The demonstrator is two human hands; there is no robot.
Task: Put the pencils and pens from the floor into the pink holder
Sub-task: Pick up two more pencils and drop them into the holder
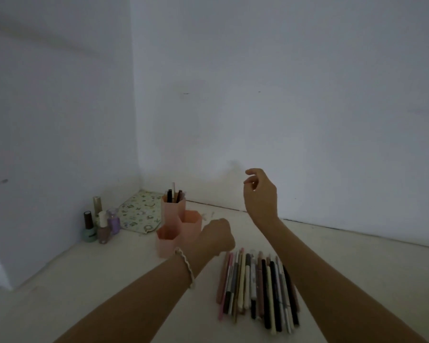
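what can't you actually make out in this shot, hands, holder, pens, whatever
Head view, dim and soft throughout:
- left hand: its fingers are hidden behind the back of the hand, so whether it holds anything cannot be told.
- pink holder: its near right side is covered by that hand.
- pens on the floor: overlapping and blurred; count and pen-or-pencil unclear.
- bottles: labels too small.

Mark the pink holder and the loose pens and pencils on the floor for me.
pink holder (173, 210): head view, front wall of its tallest compartment.
pens and pencils (258, 285): head view, middle of the row on the floor.
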